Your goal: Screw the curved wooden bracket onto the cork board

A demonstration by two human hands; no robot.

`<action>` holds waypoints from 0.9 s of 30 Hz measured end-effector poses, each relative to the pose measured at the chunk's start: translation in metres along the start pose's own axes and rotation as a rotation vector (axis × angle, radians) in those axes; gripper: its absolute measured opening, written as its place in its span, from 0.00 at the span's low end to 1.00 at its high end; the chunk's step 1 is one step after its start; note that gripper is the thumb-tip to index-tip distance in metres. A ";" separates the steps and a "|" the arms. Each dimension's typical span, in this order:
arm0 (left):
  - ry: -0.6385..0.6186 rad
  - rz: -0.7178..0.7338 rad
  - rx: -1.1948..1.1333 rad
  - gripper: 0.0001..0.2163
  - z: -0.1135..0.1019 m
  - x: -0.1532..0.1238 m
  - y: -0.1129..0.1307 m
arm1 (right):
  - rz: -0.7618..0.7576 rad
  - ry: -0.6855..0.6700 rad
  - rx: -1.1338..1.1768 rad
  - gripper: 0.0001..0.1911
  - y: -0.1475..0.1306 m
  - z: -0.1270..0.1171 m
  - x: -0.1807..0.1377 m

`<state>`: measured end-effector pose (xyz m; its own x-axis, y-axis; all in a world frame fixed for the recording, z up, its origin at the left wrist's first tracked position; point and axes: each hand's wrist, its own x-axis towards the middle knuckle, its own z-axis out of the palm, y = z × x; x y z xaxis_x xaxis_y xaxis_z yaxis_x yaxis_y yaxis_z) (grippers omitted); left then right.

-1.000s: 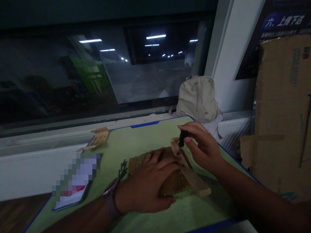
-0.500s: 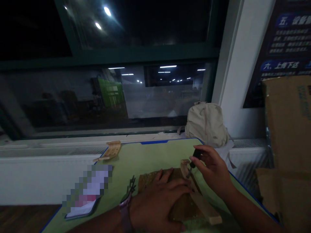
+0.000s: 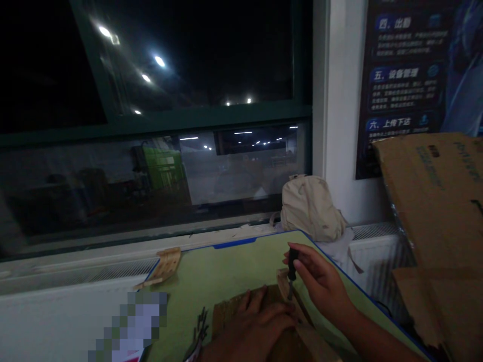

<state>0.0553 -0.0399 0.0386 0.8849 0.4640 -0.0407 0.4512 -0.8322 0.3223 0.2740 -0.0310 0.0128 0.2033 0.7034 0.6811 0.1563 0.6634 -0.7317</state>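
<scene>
My right hand (image 3: pixel 324 284) is closed round the black handle of a screwdriver (image 3: pixel 293 264), held nearly upright. Its tip points down at a light wooden strip (image 3: pixel 313 339) lying along the right side of a brown board (image 3: pixel 222 314). The exact contact at the tip is too dim to tell. Spread flat over the board is my left hand (image 3: pixel 256 322), its fingertips reaching the strip's edge close to the screwdriver tip. To the left of that hand, several dark screws (image 3: pixel 202 322) lie in a small pile on the table.
The pale green table (image 3: pixel 226 266) has a blue edge. A curved wooden piece (image 3: pixel 168 264) sits at its far left corner, and a blurred-out phone (image 3: pixel 139 322) lies at the left. Behind stands a beige backpack (image 3: pixel 311 208). Cardboard (image 3: pixel 426 201) leans at the right.
The camera has tilted up and turned right, so table and hands appear lower in view. The screwdriver looks a little more upright; my left hand stays flat on the board.
</scene>
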 end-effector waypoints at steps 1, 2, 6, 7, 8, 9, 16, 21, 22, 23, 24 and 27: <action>0.003 0.010 0.002 0.25 0.002 0.001 -0.002 | 0.005 0.018 -0.002 0.15 -0.001 0.000 0.001; 0.014 0.021 0.002 0.25 0.004 0.002 -0.005 | -0.001 0.041 -0.011 0.14 -0.001 0.000 0.002; 0.059 0.061 0.005 0.26 0.010 0.002 -0.012 | -0.088 0.106 -0.076 0.13 -0.003 -0.002 0.007; 0.063 0.068 0.009 0.25 0.010 0.002 -0.013 | -0.117 0.105 -0.099 0.12 -0.003 -0.002 0.008; 0.066 0.075 0.015 0.25 0.011 0.002 -0.014 | -0.145 0.097 -0.118 0.11 -0.003 -0.003 0.009; 0.068 0.083 0.022 0.25 0.013 0.002 -0.015 | -0.166 0.085 -0.134 0.10 -0.002 -0.004 0.009; 0.125 0.059 0.198 0.18 0.044 0.018 -0.034 | -0.073 0.027 -0.100 0.15 0.001 -0.009 0.008; 0.245 0.132 0.221 0.19 0.061 0.029 -0.048 | -0.009 0.051 -0.102 0.15 0.004 -0.013 0.007; 0.254 0.143 0.205 0.19 0.060 0.027 -0.047 | -0.012 0.064 -0.110 0.14 0.005 -0.015 0.006; 0.254 0.152 0.178 0.19 0.057 0.025 -0.045 | -0.017 0.080 -0.117 0.14 0.005 -0.016 0.006; 0.253 0.152 0.142 0.19 0.053 0.022 -0.042 | -0.021 0.093 -0.126 0.14 0.006 -0.017 0.007; 0.230 0.119 0.020 0.20 0.037 0.007 -0.026 | -0.040 0.114 -0.176 0.14 0.006 -0.022 0.008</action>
<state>0.0543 -0.0259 -0.0049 0.8831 0.4177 0.2136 0.3499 -0.8897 0.2933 0.2977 -0.0267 0.0132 0.3005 0.6370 0.7099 0.3305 0.6286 -0.7040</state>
